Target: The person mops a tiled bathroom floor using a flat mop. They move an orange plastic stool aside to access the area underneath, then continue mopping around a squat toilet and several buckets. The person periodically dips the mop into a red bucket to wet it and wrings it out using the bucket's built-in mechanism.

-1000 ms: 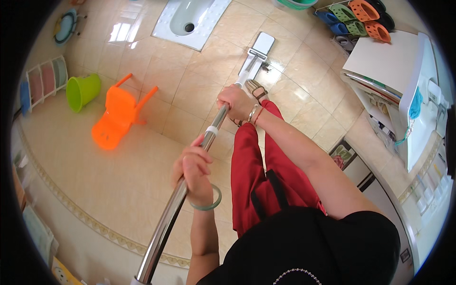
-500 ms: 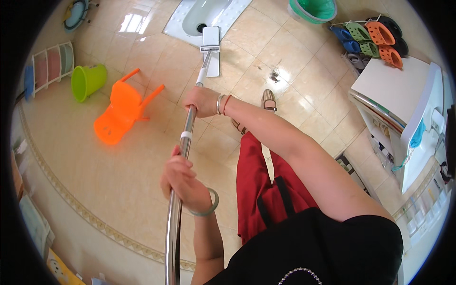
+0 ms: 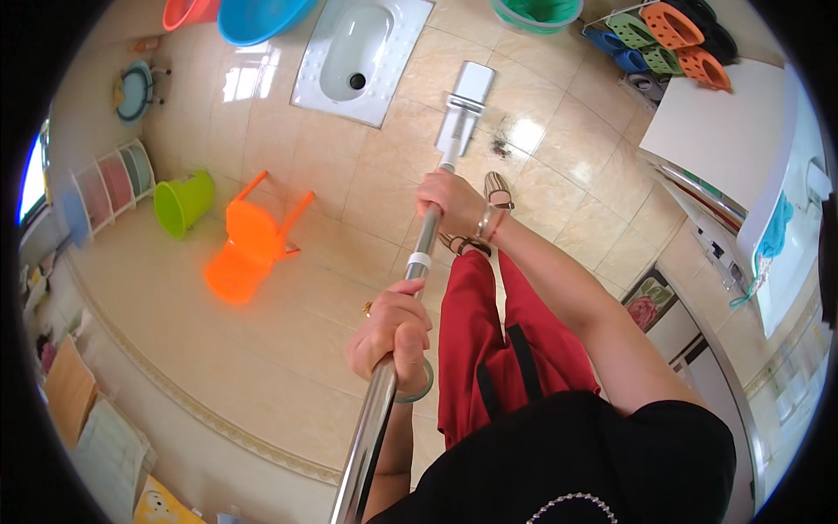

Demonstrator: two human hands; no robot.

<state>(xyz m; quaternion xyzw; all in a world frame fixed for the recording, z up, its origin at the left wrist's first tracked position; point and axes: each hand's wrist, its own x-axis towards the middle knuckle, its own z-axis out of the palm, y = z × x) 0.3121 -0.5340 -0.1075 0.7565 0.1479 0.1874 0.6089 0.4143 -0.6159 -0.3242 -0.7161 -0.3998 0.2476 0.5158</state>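
Note:
A flat mop (image 3: 476, 81) with a white head lies on the tiles just right of the squat toilet (image 3: 381, 93). Its shiny metal pole (image 3: 356, 476) runs down toward me at a slant. My right hand (image 3: 449, 201) is closed round the pole's upper stretch, above a white collar (image 3: 419, 259). Lower down, my left hand (image 3: 390, 339) wraps the pole too, thumb lying along it. Close to the right of the mop head is a patch of dark debris (image 3: 500, 147) on the floor.
On the left stand an orange child's chair (image 3: 253, 229), a lime green bucket (image 3: 185, 205) and a rack of basins (image 3: 113, 185). Blue (image 3: 262, 19) and green (image 3: 539, 13) basins are at the back. Clogs (image 3: 672, 26) hang beside a white cabinet (image 3: 707, 127) on the right.
The mop head has moved right, off the toilet's edge and nearer the debris. My left hand's loosened fingers have closed round the pole. My right hand stays on it. The view has shifted.

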